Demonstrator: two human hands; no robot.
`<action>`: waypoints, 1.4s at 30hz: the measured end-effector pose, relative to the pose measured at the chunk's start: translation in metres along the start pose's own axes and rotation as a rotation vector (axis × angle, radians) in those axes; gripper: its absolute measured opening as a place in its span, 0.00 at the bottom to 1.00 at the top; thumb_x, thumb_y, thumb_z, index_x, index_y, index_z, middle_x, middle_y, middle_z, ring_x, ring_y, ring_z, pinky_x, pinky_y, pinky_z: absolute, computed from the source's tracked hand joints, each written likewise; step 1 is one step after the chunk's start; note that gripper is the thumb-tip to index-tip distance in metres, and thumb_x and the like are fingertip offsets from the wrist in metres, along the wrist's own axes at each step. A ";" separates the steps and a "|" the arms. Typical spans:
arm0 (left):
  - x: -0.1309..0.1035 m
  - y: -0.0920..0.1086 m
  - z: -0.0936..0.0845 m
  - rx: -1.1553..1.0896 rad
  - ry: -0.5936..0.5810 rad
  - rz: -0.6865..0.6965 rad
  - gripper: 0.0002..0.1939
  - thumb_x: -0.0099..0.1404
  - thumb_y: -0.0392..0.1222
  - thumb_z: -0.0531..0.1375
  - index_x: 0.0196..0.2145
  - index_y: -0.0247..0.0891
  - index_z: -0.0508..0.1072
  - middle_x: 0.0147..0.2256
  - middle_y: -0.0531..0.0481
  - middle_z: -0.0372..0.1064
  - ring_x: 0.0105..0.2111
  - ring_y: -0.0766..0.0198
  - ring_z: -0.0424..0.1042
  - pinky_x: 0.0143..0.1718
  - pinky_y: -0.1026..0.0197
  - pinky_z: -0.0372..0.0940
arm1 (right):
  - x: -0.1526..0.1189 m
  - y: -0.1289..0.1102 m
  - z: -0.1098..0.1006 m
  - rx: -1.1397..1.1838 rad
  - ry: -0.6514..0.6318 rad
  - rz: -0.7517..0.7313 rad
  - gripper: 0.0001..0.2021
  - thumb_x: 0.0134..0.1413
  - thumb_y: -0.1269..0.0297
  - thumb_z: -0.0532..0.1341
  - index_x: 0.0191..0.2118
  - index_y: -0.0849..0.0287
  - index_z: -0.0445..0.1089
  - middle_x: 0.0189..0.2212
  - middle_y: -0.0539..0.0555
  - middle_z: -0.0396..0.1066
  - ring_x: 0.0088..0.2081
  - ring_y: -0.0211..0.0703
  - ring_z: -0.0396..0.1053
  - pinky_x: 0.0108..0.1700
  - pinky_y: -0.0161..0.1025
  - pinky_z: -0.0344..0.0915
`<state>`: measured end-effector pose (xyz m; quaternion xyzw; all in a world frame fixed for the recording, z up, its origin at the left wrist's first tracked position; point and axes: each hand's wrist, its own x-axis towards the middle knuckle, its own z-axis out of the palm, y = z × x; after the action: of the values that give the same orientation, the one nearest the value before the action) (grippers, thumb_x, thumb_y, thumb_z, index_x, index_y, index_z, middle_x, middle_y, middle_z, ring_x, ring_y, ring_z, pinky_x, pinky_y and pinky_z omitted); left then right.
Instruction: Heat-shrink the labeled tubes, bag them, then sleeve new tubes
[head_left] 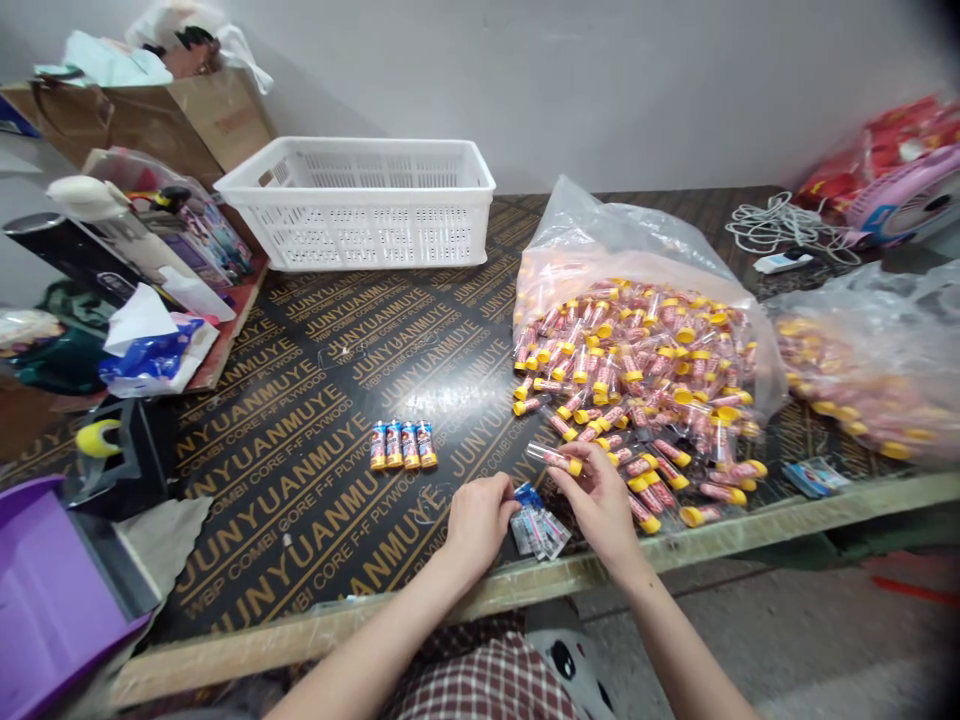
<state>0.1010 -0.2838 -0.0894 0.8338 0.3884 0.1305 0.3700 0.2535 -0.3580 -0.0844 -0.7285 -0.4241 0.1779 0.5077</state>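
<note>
1. At the lower centre of the frame, my right hand point(600, 500) pinches a yellow-capped tube point(553, 459) by its fingertips.
2. My left hand point(476, 520) is curled, touching small flat packets point(540, 530) beside it.
3. Four finished tubes point(402, 445) lie left of centre.

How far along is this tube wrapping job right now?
Barely started, by the look of it. Four finished tubes lie in a row on the table. The right hand holds one yellow-capped tube; the left hand rests at the small wrappers. A large bag of tubes remains, and the white basket looks empty.
</note>
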 end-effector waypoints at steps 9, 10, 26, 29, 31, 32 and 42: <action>0.002 -0.008 -0.009 -0.738 0.129 -0.256 0.07 0.51 0.36 0.59 0.23 0.38 0.61 0.18 0.58 0.59 0.20 0.70 0.61 0.24 0.67 0.56 | -0.007 -0.020 0.005 0.177 -0.020 0.011 0.09 0.54 0.61 0.59 0.41 0.55 0.70 0.42 0.56 0.67 0.44 0.45 0.67 0.46 0.44 0.67; 0.003 -0.011 -0.012 -0.869 0.151 -0.322 0.09 0.50 0.37 0.60 0.24 0.38 0.60 0.17 0.60 0.59 0.18 0.71 0.61 0.23 0.68 0.56 | -0.009 -0.022 0.007 0.204 -0.024 0.017 0.10 0.54 0.61 0.59 0.42 0.55 0.70 0.42 0.56 0.67 0.44 0.45 0.68 0.46 0.44 0.67; 0.013 -0.025 -0.051 -1.431 0.409 -0.580 0.18 0.37 0.43 0.72 0.25 0.31 0.73 0.24 0.52 0.71 0.23 0.69 0.69 0.27 0.66 0.67 | -0.037 -0.033 0.028 0.204 0.085 -0.080 0.12 0.53 0.67 0.61 0.44 0.53 0.71 0.44 0.56 0.70 0.46 0.47 0.68 0.49 0.48 0.66; 0.012 -0.024 -0.053 -1.449 0.447 -0.585 0.18 0.37 0.44 0.72 0.24 0.32 0.73 0.22 0.52 0.70 0.22 0.70 0.68 0.27 0.65 0.67 | -0.039 -0.034 0.028 0.134 0.077 -0.149 0.12 0.53 0.69 0.61 0.44 0.52 0.71 0.44 0.55 0.70 0.47 0.48 0.67 0.49 0.49 0.65; 0.011 -0.023 -0.053 -1.453 0.451 -0.586 0.18 0.37 0.45 0.72 0.23 0.32 0.73 0.22 0.52 0.70 0.22 0.70 0.68 0.28 0.65 0.67 | -0.039 -0.035 0.029 0.101 0.066 -0.195 0.13 0.53 0.71 0.60 0.45 0.51 0.71 0.44 0.55 0.70 0.47 0.48 0.67 0.49 0.49 0.65; 0.011 -0.023 -0.054 -1.453 0.452 -0.588 0.18 0.37 0.45 0.72 0.23 0.32 0.73 0.23 0.52 0.71 0.22 0.70 0.68 0.28 0.65 0.67 | -0.039 -0.036 0.029 0.093 0.060 -0.217 0.14 0.53 0.72 0.60 0.45 0.51 0.70 0.44 0.55 0.70 0.47 0.48 0.67 0.49 0.49 0.65; 0.009 -0.020 -0.048 -1.355 0.510 -0.536 0.18 0.40 0.47 0.71 0.22 0.31 0.71 0.22 0.54 0.69 0.23 0.72 0.67 0.26 0.68 0.65 | -0.043 -0.038 0.036 0.011 -0.074 -0.469 0.22 0.52 0.79 0.58 0.51 0.51 0.67 0.46 0.55 0.68 0.47 0.44 0.68 0.49 0.43 0.67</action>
<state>0.0717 -0.2438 -0.0707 0.2467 0.4856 0.4336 0.7179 0.1870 -0.3667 -0.0737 -0.6003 -0.5991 0.0840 0.5231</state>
